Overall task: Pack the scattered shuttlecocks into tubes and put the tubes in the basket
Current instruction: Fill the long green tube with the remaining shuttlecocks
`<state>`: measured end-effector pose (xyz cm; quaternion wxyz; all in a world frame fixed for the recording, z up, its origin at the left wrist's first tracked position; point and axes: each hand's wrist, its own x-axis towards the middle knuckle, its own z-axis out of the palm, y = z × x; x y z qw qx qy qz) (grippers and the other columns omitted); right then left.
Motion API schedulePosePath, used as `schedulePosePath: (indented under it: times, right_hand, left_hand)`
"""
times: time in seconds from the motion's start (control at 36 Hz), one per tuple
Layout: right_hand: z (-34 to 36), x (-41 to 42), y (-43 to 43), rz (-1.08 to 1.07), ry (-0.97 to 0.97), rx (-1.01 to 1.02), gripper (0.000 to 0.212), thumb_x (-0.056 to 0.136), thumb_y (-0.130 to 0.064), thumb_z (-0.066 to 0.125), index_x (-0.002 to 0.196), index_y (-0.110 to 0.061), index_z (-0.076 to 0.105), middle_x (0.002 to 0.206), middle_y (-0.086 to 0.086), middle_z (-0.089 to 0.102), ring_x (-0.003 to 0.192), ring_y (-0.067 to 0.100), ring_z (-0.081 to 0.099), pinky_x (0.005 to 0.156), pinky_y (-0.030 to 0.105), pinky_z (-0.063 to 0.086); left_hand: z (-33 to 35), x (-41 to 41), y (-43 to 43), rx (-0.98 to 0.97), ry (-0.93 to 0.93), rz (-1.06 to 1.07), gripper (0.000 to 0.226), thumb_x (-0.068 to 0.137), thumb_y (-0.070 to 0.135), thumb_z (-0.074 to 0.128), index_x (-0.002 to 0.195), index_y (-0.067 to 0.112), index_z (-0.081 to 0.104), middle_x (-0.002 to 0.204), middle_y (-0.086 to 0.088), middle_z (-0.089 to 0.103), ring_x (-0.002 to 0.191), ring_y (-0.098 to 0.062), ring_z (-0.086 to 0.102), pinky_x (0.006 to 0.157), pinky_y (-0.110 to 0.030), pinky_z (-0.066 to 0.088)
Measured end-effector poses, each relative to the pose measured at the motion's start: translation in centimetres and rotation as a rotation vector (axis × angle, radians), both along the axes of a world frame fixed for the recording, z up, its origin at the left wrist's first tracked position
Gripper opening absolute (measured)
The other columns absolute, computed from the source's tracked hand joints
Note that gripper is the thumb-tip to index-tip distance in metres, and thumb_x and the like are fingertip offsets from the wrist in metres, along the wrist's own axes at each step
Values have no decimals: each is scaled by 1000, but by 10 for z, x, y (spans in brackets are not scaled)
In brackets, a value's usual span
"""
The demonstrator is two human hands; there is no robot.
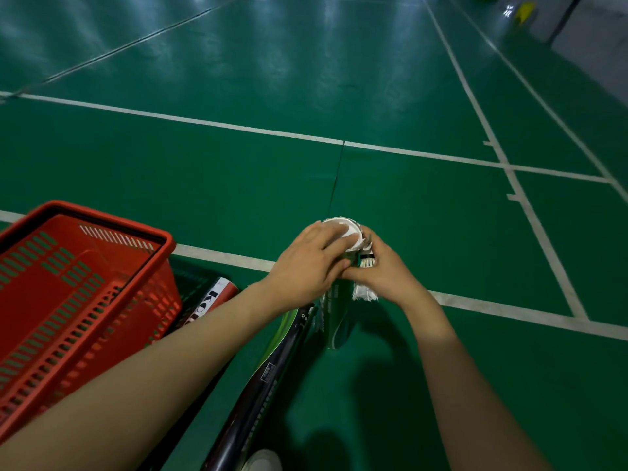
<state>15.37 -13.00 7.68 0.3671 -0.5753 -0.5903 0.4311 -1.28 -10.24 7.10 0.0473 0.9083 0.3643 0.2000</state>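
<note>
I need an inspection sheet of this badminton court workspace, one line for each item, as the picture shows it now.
Surface: green court floor with white lines.
Job's things: green tube held upright, white lid on its top; shuttlecocks beside it; red basket at left, no tubes visible inside; red-and-white tube lying beside the basket; black-and-green tube lying on the floor.
Clutter: white shoe at the bottom edge.
Hands: left hand grips the white lid; right hand holds the shuttlecocks against the green tube.
Cables: nothing seen.
Surroundings: grey wall and blurred yellow object, far right.
</note>
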Motion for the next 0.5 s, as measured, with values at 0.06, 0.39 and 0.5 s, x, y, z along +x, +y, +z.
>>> schedulePosePath:
  times: [0.06,0.39,0.5]
  right_hand:
    - [0,-1,1,5,-17,0,61,72,-2,76,116,-33,50,100,-19,61,84,-11,57,70,1,40]
    - [-3,-13,13,-73,-381,139,79,64,-34,85,133,-30,48,126,-8,58,108,15,57,93,36,47]
    - [-9,-11,15,-10,-694,310,73,74,-32,78,138,-34,41,140,-16,45,112,16,57,85,36,49]
  left_hand:
    - [1,-1,-1,-9,-8,10,49,94,37,37,131,10,54,134,-13,52,124,-32,48,112,-41,24]
    - [29,-14,1,-503,-834,243,20,96,11,53,116,13,57,126,-2,41,114,0,43,89,0,33]
    - [7,-15,11,-919,-789,365,35,96,7,48,131,10,48,133,-8,48,116,-24,51,93,-36,52]
